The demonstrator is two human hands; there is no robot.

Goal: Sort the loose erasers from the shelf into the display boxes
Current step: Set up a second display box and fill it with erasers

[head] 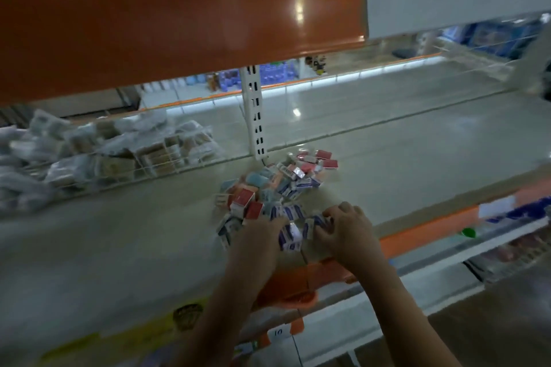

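A heap of loose erasers (280, 185) in red, blue and white wrappers lies on the beige shelf (119, 232), near its front edge. My left hand (259, 232) rests on the near side of the heap with its fingers among the white-and-blue erasers. My right hand (346, 226) is beside it, fingers curled down over a few white-and-blue erasers (313, 225) at the heap's near right edge. The frame is blurred, so the exact grip of either hand is unclear. No display box is plainly visible.
A wire basket (125, 158) with clear-wrapped packets stands at the left of the shelf. A white slotted upright (256, 116) rises behind the heap. An orange shelf front (179, 24) hangs overhead. Orange price rails (417, 235) edge the shelf, with lower shelves at the right.
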